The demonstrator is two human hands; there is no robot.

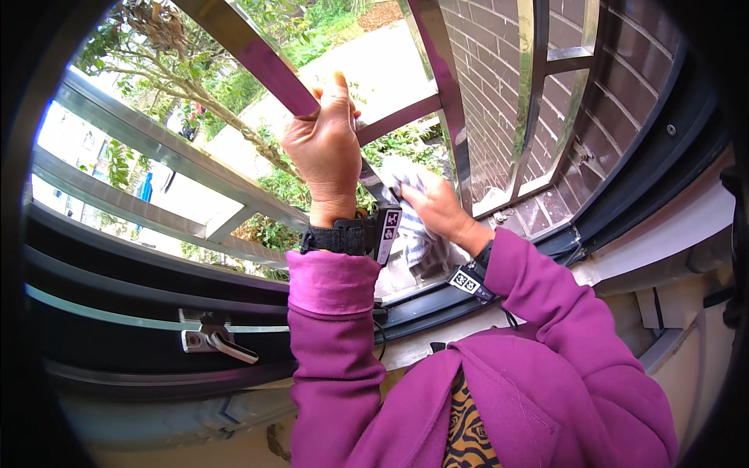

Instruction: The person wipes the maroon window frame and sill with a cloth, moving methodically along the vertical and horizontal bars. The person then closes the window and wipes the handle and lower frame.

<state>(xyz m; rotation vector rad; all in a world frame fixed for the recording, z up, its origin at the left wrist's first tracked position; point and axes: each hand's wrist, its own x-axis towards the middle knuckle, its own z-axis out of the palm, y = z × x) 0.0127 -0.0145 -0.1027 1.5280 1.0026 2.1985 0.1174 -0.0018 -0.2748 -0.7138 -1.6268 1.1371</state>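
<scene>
My left hand (pixel 325 143) is wrapped around a shiny metal bar (pixel 281 82) of a window security grille. Below it and to the right, my right hand (pixel 439 207) holds a bunched blue-and-white striped cloth (pixel 418 240). The cloth's upper part lies against the lower stretch of that same bar, and its loose end hangs down over the sill. The fingertips of my right hand are partly hidden in the fabric. Each wrist wears a black strap with a small device bearing a printed code.
A dark window frame (pixel 409 316) curves beneath my arms. At left, a window handle (pixel 228 345) sticks out from the sash. More grille bars (pixel 450 105) stand beside a brown brick wall (pixel 485 76). Outside are a tree (pixel 216 108), plants and pale paving.
</scene>
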